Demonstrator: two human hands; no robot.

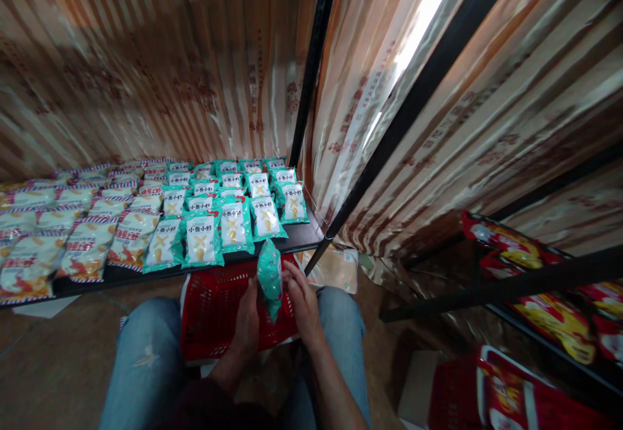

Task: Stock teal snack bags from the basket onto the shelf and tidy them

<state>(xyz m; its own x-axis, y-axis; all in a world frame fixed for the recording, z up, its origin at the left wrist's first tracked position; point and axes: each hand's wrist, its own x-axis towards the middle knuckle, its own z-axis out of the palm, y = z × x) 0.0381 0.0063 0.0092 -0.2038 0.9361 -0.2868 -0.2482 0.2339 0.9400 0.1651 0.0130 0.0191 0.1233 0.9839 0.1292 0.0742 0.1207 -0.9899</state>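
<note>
Upright between my two hands is a teal snack bag (270, 281), seen nearly edge-on above a red plastic basket (211, 313). My right hand (302, 300) grips the bag's right side with bent fingers. On the other side, my left hand (247, 318) has its fingers against the bag's lower left edge, and part of them is hidden behind it. Just beyond, rows of matching teal-and-white snack bags (203, 238) stand on a low black shelf (296, 238). The basket sits between my knees.
Left on the shelf stand several red-and-white snack bags (87, 245). A black metal post (370, 177) rises by the shelf's right corner. Red and yellow packets (549, 313) lie on another rack at right, near a second red basket (452, 391). Striped plastic sheeting (195, 60) hangs behind.
</note>
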